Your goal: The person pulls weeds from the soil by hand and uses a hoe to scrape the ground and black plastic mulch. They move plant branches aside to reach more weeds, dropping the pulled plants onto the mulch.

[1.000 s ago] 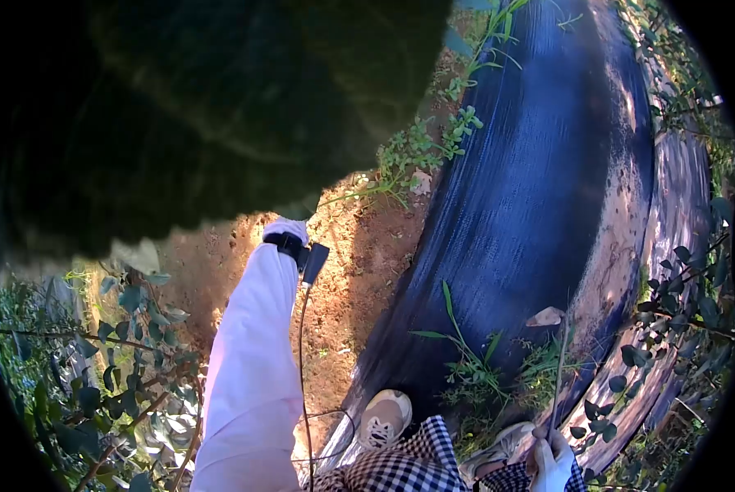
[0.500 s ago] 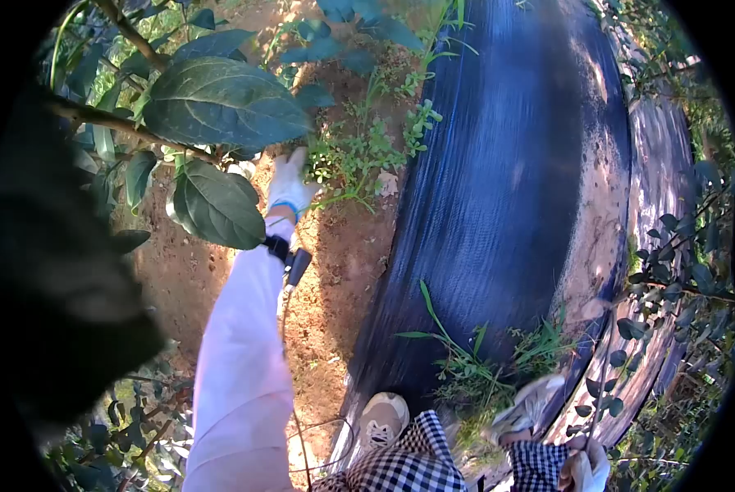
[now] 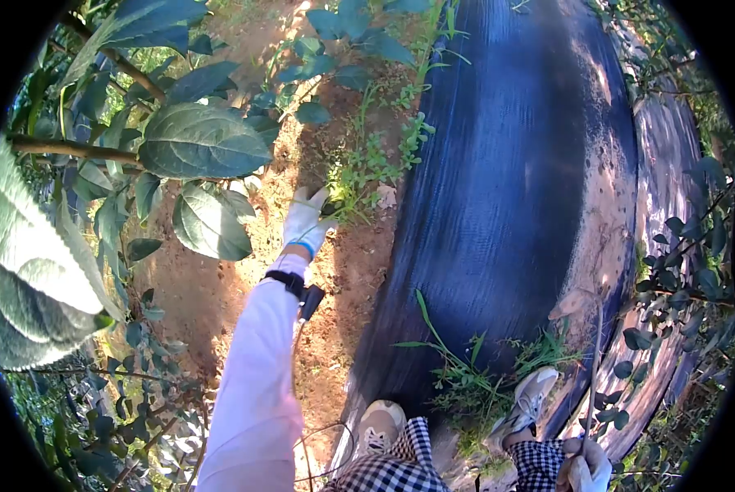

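My left hand, in a white glove with a blue cuff, reaches over the bare soil. Its fingers are apart, right at the lower left edge of a clump of green weeds. A small dark patch shows between the fingertips. At the lower right, my right hand, also gloved, is closed around a thin stick that points upward past some leaves. Part of that hand is cut off by the bottom edge.
Dark plastic sheeting runs along a bed beside the soil strip. Leafy branches hang at the left, with a big leaf close to the camera. Grass grows by my shoes. A thin cord loops near my left sleeve.
My left hand has moved right and a little nearer, to the weeds, and its fingers have spread. The thin stick in my right hand now shows more clearly. The near leaf at left has become lit.
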Motion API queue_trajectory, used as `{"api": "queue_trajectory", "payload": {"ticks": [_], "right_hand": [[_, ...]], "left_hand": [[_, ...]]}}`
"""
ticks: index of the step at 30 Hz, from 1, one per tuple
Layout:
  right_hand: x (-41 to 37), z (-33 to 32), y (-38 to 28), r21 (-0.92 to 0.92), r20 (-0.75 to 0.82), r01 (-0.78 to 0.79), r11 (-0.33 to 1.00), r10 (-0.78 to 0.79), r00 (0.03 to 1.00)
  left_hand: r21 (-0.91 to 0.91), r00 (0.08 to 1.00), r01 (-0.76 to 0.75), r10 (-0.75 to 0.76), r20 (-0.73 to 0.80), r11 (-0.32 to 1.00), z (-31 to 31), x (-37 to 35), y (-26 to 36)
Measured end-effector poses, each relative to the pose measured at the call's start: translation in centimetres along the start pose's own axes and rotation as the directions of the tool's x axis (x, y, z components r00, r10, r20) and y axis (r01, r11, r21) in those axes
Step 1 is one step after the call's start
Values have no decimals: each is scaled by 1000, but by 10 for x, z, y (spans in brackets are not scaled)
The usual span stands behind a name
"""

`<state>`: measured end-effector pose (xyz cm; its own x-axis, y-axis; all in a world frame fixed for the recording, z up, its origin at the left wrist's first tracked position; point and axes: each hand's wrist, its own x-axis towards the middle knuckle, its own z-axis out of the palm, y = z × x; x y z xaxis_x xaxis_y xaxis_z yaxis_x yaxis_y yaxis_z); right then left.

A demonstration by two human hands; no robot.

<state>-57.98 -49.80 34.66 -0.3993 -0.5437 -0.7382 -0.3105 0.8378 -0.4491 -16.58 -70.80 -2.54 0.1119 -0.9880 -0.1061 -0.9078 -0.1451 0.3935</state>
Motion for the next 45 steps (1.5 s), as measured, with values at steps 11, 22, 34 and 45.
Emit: {"api": "queue_trajectory", "payload": {"ticks": [11, 22, 34, 45], "right_hand": [[7, -9, 11, 7, 12, -5, 1000, 4, 1000], [6, -8, 1, -126, -20, 29, 992, -31, 999], [2, -4, 0, 24, 1, -63, 998, 63, 998], [6, -8, 11, -94, 17, 68, 993, -67, 998]], "left_hand": [[-443, 974, 170, -219, -62, 880, 4, 38, -38], [-788, 922, 295, -378, 85, 541, 6, 43, -3], [-193, 984, -172, 158, -84, 966, 44, 33, 19], [-26, 992, -46, 49, 121, 999, 10, 19, 74]]}}
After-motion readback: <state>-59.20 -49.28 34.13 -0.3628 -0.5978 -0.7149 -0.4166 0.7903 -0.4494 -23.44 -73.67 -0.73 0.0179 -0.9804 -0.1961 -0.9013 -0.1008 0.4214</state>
